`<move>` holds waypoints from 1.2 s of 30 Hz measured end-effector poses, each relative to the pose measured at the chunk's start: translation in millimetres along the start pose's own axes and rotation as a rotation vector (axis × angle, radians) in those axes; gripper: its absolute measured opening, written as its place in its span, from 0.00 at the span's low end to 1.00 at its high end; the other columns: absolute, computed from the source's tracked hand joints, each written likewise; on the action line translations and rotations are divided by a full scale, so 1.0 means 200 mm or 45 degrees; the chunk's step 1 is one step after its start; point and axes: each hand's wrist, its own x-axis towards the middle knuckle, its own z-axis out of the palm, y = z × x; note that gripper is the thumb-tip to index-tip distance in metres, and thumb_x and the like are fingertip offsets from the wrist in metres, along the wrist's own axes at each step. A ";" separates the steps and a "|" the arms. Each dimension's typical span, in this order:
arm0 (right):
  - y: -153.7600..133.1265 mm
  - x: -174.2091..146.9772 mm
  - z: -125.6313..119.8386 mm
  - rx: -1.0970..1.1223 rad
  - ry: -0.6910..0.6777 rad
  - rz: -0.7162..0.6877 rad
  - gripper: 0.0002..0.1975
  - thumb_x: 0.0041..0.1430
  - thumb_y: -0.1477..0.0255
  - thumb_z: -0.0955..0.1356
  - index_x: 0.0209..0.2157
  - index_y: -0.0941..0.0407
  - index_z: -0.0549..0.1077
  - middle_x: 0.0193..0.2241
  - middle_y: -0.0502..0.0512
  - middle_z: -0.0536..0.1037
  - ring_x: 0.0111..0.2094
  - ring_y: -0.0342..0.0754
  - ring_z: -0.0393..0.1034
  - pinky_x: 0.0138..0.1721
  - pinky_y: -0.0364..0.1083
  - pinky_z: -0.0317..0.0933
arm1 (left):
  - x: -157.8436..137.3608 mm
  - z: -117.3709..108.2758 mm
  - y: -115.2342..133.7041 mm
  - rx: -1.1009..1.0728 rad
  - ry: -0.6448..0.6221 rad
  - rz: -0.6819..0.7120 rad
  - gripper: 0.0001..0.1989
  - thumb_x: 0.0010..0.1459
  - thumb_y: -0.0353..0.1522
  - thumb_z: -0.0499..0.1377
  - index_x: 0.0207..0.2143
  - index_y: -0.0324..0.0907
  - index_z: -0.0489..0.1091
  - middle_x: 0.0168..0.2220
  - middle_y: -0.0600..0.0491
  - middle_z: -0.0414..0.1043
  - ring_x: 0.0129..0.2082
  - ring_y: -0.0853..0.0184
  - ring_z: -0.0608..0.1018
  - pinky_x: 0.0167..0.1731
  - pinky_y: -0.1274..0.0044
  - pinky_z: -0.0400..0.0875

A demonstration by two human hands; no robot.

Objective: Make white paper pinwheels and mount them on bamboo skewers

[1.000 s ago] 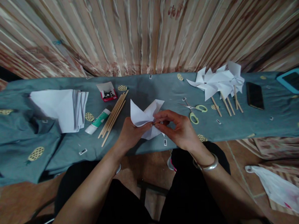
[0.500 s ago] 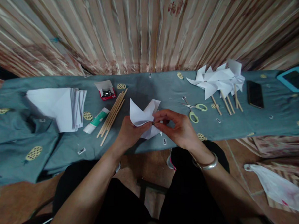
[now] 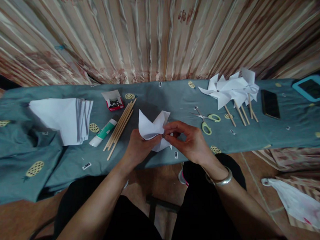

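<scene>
A white paper pinwheel [image 3: 151,127] is held over the near edge of the cloth-covered table, its blades curled toward the middle. My left hand [image 3: 140,145] grips it from the left, thumb lying toward its centre. On the other side my right hand [image 3: 188,138], with a silver bangle at the wrist, is closed with thumb and fingertips pinching at the pinwheel's centre. A tiny dark spot shows at that point, too small to name. Left of my hands lie several wooden sticks [image 3: 120,128]; scissors with green handles [image 3: 208,128] lie open to the right.
A red box of metal pins [image 3: 114,103] stands behind a green-and-white glue tube [image 3: 103,132]. Stacked white paper [image 3: 56,119] is at far left. Finished pinwheels on sticks [image 3: 230,90], a phone [image 3: 270,104] and a blue-framed tablet [image 3: 312,88] lie at right. A pleated curtain [image 3: 145,35] hangs behind.
The whole view has shifted slightly, so the table sits a little lower. Both hands keep their hold on the pinwheel's centre, with hardly any change in the fingers.
</scene>
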 end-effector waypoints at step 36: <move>0.05 0.02 -0.03 0.975 -0.045 0.726 0.19 0.35 0.60 0.79 0.30 0.56 0.79 0.26 0.51 0.81 0.23 0.44 0.71 0.25 0.44 0.66 | -0.02 0.02 0.01 -0.327 -0.073 -0.221 0.22 0.39 0.37 0.73 0.38 0.38 0.78 0.38 0.47 0.81 0.37 0.59 0.81 0.38 0.71 0.76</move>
